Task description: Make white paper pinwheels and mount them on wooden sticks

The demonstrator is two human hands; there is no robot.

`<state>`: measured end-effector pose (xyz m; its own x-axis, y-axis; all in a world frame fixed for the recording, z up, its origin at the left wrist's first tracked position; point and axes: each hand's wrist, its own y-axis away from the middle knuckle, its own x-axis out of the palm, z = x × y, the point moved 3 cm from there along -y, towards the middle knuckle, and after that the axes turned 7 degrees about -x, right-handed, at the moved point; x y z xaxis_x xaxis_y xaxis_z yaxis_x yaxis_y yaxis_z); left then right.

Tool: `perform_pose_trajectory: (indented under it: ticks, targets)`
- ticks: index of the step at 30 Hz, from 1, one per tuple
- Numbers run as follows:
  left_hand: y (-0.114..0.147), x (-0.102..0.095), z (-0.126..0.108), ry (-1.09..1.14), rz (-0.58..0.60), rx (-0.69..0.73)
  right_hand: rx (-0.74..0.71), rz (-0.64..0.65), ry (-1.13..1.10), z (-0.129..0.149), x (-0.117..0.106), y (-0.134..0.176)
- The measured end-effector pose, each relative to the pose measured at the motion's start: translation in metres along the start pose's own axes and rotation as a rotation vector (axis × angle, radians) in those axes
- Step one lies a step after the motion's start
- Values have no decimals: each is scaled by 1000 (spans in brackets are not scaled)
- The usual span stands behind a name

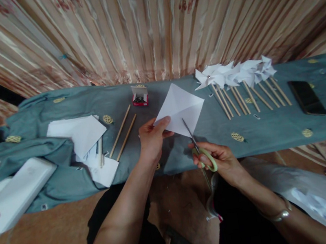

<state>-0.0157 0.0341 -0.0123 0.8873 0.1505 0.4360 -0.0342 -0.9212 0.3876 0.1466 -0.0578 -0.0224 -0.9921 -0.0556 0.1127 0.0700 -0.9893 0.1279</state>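
Observation:
My left hand [154, 139] pinches the left corner of a square white sheet of paper [179, 105], thumb on top. Faint creases cross the sheet, which is held up over the cloth-covered table. In my right hand [216, 157] is a pair of scissors [207, 159] with pale green handles, fingers wrapped round the loops. The scissor blades point up and overlap the sheet's lower corner; whether they have cut into it I cannot tell. Just beyond the paper stands a small red box [140, 96] with its lid up and dark small pieces inside.
Several white paper pinwheels [235, 73] on wooden sticks lie in a row at right, beside a black phone [307, 97]. At left are two wooden sticks [120, 130], stacked white paper [74, 130] and a long white box-like object [18, 192]. A striped curtain [148, 29] hangs behind the table.

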Motion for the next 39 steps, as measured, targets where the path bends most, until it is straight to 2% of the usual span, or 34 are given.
perform_pose_trajectory:
  ticks: [31,39]
  targets:
    - [3,1,2,-29,-14,-21,-41,16,57,2,2,-2]
    - [2,0,3,-14,1,-16,-43,-22,19,2,4,-3]
